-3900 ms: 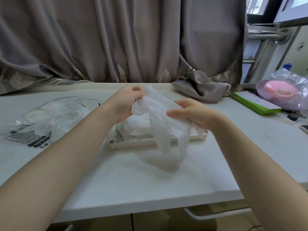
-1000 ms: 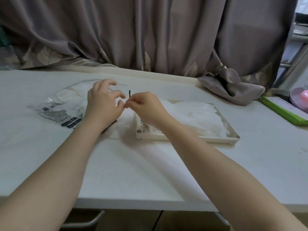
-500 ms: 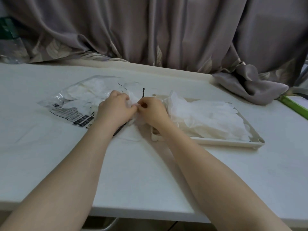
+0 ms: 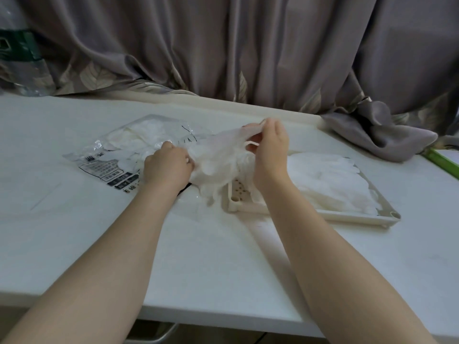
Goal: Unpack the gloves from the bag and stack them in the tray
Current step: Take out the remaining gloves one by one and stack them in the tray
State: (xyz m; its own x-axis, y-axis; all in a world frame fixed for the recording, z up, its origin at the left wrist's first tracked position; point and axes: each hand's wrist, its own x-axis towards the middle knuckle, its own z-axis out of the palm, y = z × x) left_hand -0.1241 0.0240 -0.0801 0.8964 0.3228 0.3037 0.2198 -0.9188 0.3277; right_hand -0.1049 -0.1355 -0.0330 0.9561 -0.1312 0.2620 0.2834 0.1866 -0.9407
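Our right hand [image 4: 269, 155] pinches a thin glove [image 4: 218, 157] raised, our left hand [image 4: 167, 167] grips its lower end, bag [image 4: 119, 150] and tray [image 4: 347, 216] alongside

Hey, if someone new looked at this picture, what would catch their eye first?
Mid-table, the left hand and right hand hold a thin white glove stretched between them. Left of them lies the clear bag; right, the tray piled with gloves.

Glove [image 4: 218, 155] between both hands — aloft

The printed label on the bag [image 4: 109, 170] is too blurred to read.
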